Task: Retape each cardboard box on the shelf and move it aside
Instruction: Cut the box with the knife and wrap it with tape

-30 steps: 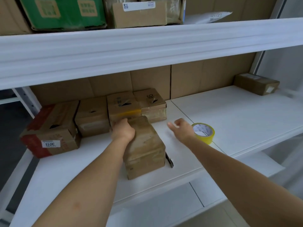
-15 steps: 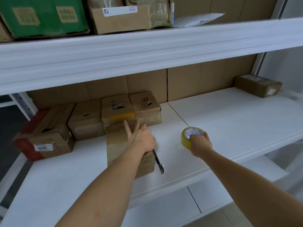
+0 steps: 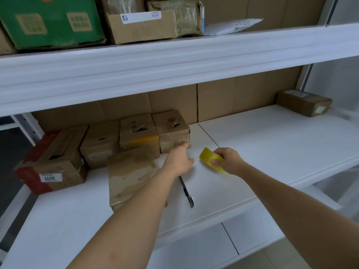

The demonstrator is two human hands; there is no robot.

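Mid-frame, my right hand pinches the tape roll off the shelf, while my left hand, fingers loose, reaches to free its end for the box.

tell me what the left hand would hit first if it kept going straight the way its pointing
Probably the rightmost cardboard box in the back row. The left hand points at its lower front face, fingertips at or nearly touching it; depth is unclear.
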